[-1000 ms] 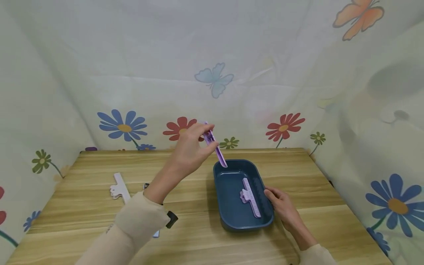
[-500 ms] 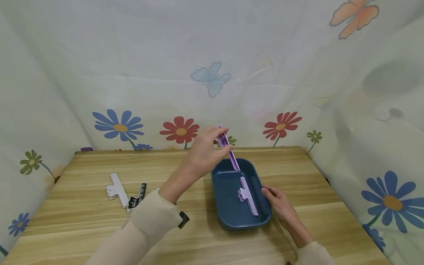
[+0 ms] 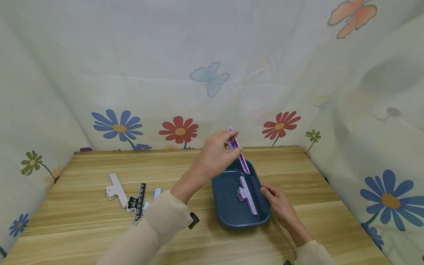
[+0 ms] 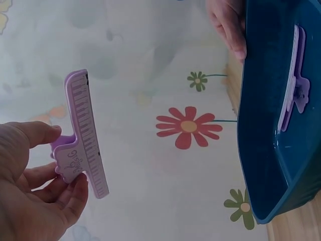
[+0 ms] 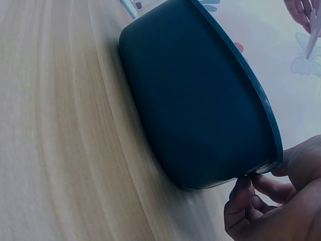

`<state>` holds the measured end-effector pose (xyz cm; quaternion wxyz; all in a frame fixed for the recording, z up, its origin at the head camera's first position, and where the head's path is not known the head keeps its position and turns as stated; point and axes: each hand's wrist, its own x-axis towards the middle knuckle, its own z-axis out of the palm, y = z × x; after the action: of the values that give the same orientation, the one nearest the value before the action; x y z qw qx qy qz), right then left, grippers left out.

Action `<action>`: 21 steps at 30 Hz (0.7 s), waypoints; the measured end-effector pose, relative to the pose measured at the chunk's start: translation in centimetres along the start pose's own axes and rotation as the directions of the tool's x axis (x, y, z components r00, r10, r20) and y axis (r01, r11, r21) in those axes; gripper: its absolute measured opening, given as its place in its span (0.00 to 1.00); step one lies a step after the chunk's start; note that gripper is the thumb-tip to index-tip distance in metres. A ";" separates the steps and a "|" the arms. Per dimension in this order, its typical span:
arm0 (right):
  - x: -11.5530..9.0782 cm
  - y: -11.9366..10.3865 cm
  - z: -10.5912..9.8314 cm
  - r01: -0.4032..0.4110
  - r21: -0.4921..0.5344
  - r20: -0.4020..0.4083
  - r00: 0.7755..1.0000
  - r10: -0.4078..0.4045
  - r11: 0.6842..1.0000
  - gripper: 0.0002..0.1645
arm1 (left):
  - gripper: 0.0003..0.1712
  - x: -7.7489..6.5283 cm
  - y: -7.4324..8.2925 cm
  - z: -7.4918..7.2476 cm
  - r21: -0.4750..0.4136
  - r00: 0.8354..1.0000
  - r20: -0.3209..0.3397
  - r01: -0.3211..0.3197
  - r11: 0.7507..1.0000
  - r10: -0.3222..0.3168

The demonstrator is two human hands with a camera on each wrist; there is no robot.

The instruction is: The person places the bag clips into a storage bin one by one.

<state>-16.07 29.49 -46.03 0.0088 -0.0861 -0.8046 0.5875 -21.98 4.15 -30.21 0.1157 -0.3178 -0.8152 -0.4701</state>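
My left hand (image 3: 215,152) pinches a purple clip (image 4: 88,133) by its scalloped handles, above the far end of a dark blue plastic bin (image 3: 228,206). Printed piano keys run along the clip's long bar, and lettering marks its handle. Inside the bin a second purple clip (image 3: 248,198) of like shape lies flat, touching nothing of mine. At the bin's right side my right hand (image 3: 281,206) grips the rim, with the thumb on top and curled fingers (image 5: 241,201) under the edge.
Left of the bin, on the wooden table (image 3: 82,221), lie a white clip (image 3: 117,189), a black clip (image 3: 140,198) with piano keys and a light blue one (image 3: 157,193) partly behind my left sleeve. A flower-printed curtain (image 3: 149,92) stands behind the table.
My left hand has carried the purple clip rightward and slightly down, over the bin's far end. More of the clips at left shows now. My right hand keeps its grip on the rim.
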 end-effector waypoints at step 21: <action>-0.2 -0.2 -0.1 -0.021 -0.030 0.004 1.000 0.022 0.999 0.26 | 0.29 0.3 1.1 0.8 0.014 1.000 0.022 -0.012 1.000 0.012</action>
<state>-15.90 29.51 -45.74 -0.0007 -0.0934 -0.8122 0.5758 -21.40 5.33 -29.71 0.1119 -0.3268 -0.8180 -0.4600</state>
